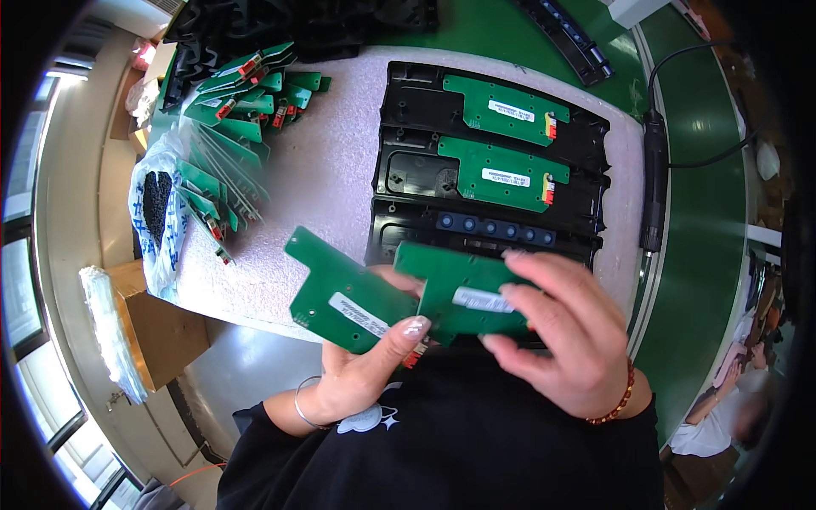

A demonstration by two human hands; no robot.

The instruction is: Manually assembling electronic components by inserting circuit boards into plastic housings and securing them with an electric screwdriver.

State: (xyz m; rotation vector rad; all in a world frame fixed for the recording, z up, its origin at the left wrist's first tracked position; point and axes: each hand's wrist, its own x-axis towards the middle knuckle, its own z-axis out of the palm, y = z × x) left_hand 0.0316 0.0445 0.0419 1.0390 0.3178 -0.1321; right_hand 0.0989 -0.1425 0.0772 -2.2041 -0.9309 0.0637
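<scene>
Boards [336,289] overlap edges, left hand [361,374] to right hand [574,336], open foam [319,161] beyond.

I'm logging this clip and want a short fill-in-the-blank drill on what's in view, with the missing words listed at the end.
1. The left hand and the right hand hold circuit boards coloured ____.
2. The number of circuit boards lying on the black housings is ____.
3. The beaded bracelet is on the person's ____ wrist.
4. The pile of loose boards lies to the ____ of the housings.

Missing words: green; two; right; left.
</scene>
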